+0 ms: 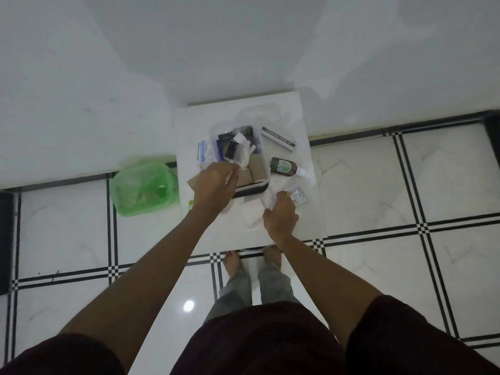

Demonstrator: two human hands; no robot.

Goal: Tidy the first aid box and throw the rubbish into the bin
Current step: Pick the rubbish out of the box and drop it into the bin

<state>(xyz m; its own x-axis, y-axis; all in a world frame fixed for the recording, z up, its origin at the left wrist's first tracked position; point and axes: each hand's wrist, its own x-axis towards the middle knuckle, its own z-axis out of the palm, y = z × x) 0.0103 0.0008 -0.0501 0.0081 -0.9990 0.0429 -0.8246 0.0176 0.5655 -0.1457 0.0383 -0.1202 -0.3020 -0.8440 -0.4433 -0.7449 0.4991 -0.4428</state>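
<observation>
The clear first aid box (261, 147) stands on a small white table (189, 125), stuffed with dark packets, brown rolls and crumpled white tissue (243, 155). My left hand (215, 185) is at the box's near left corner, fingers closed on the lower end of that tissue. My right hand (280, 215) rests just in front of the box, gripping a crumpled white wrapper (267, 198). A blister pack (297, 196) lies beside its fingers. A brown bottle (284, 166) and a long ointment carton (278, 138) lie right of the box.
A bin lined with a green bag (143, 185) stands on the floor left of the table. A white-and-blue carton (203, 155) lies left of the box. The box's clear lid (259, 112) lies behind it. White walls rise behind; my bare feet (232, 262) are at the table's front.
</observation>
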